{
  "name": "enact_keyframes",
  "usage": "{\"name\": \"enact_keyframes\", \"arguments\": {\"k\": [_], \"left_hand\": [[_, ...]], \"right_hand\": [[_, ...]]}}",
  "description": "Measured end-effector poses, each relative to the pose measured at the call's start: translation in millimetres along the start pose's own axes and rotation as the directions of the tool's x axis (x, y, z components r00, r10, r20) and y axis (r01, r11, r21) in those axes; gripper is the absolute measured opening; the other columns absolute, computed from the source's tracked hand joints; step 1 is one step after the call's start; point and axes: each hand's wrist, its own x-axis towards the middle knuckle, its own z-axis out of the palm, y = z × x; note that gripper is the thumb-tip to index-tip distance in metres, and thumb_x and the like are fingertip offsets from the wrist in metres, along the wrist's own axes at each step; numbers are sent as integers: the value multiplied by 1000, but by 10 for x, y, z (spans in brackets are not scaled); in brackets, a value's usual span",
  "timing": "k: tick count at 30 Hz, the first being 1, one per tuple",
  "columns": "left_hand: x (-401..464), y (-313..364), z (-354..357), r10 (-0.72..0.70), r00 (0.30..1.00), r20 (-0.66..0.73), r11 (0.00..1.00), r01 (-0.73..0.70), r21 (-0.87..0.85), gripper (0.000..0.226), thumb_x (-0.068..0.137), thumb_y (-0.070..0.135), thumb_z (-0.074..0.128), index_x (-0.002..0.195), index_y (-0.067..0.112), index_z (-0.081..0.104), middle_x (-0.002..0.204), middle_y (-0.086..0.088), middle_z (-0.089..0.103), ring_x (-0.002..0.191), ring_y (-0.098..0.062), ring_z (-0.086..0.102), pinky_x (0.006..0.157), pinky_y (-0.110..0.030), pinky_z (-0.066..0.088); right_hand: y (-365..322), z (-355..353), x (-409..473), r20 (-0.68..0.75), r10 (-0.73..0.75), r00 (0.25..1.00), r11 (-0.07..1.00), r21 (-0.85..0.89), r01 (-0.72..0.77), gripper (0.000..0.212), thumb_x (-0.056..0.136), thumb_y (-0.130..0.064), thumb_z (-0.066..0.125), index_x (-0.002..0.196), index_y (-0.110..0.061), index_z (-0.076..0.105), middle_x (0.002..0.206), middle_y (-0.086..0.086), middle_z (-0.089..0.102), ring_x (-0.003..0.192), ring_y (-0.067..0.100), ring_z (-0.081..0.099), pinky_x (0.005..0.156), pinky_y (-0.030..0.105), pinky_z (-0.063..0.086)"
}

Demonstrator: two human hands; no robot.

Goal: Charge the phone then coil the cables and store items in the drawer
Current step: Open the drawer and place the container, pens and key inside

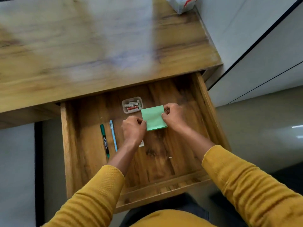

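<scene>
1. Storing stage, by the look of it: drawer (207,102) pulled fully out below the desk (98,46), both hands working inside it at frame centre
2. No phone, charger or cable anywhere in view, so charging and coiling cannot be judged done or not from here; possibly stored elsewhere or out of frame
3. Left hand (133,128) with grip narrow, fingertips pinching the left edge of a green pad of notes (153,117)
4. Right hand (173,115) likewise pinching the pad's upper right edge; pad held just above or on the drawer floor, cannot tell which
5. Inside the drawer: small clear tray (124,110) above the pad, holding what look like batteries (132,106); green marker (104,140) and light blue pen (113,135) lying side by side at centre left; small white slip (141,143) partly hidden under the left wrist
6. Clear plastic box (182,4) at the upper right corner of the desk, contents too blurred to name
7. Left to do, probably: release the pad, then push the drawer shut
</scene>
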Motion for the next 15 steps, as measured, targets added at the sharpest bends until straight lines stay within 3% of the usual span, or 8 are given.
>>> {"name": "enact_keyframes", "arguments": {"k": [3, 8, 11, 15], "left_hand": [[67, -28, 136, -40, 998, 45, 993, 34, 113, 18, 97, 30, 75, 98, 14, 84, 98, -5, 81, 83, -16, 75, 51, -14, 47], [190, -40, 258, -87, 994, 59, 986, 78, 144, 16, 95, 28, 77, 96, 13, 82, 98, -6, 79, 86, -19, 74, 70, -34, 66], [220, -21, 274, -71, 996, 55, 987, 62, 149, 15, 93, 29, 79, 94, 13, 80, 102, -5, 79, 88, -18, 74, 69, -33, 66], [210, 1, 259, -55, 997, 55, 982, 44, 186, 17, 92, 32, 81, 90, 16, 74, 107, -7, 78, 93, -19, 74, 62, -29, 62]], "right_hand": [[86, 72, 43, 17, 37, 999, 997, -73, -35, 19, 87, -9, 71, 103, -17, 80, 92, 1, 75, 81, 19, 70, 65, 33, 59], [144, 149, 101, 51, 11, 999, 994, -112, -5, 24, 89, -14, 69, 111, -15, 79, 102, 4, 78, 88, 24, 72, 70, 39, 64], [158, 174, 136, 49, -2, 999, 988, -154, 9, 25, 92, -17, 71, 116, -14, 77, 110, 5, 77, 95, 25, 72, 75, 40, 64], [163, 174, 186, 54, -69, 996, 939, -333, 83, 32, 94, -27, 73, 121, -11, 71, 115, 9, 73, 98, 26, 70, 76, 32, 57]]}}
